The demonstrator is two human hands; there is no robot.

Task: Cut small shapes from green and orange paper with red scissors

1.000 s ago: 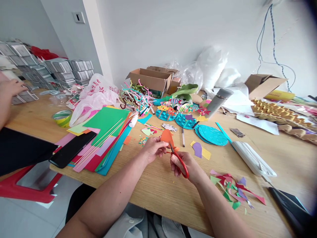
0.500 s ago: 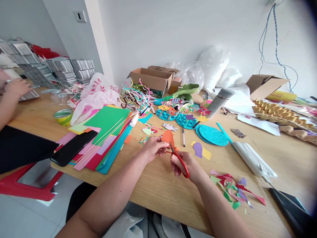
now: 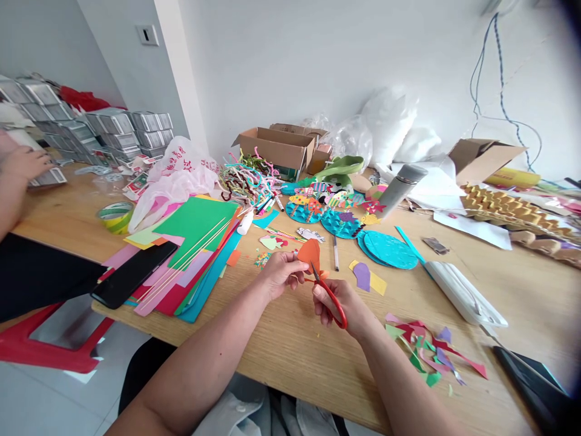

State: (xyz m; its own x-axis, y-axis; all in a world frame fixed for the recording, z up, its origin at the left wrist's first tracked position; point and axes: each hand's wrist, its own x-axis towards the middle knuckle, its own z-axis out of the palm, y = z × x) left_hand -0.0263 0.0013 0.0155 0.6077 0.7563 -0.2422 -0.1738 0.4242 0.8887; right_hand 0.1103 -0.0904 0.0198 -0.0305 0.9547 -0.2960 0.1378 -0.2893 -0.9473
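My left hand (image 3: 284, 272) pinches a piece of orange paper (image 3: 309, 252) above the wooden table. My right hand (image 3: 338, 303) is closed round the red handles of a pair of scissors (image 3: 335, 307). The scissor blades lie against the lower part of the orange paper, close to my left fingertips. A narrow orange strip hangs beside the blades. Just beyond my hands are a pen (image 3: 336, 253) and paper fish cut-outs (image 3: 273, 241). Purple paper (image 3: 362, 276) and yellow paper (image 3: 378, 283) lie to the right of the scissors.
Coloured sheets (image 3: 195, 227) with a black phone (image 3: 135, 274) are at left. Paper scraps (image 3: 431, 351), a white power strip (image 3: 465, 293) and blue discs (image 3: 391, 249) lie at right. A grey flask (image 3: 402, 189) stands behind. Another person's hand (image 3: 27, 162) is at far left.
The view has shifted slightly. The orange paper is turned a little, with both hands in nearly the same place and the scissors still against it.
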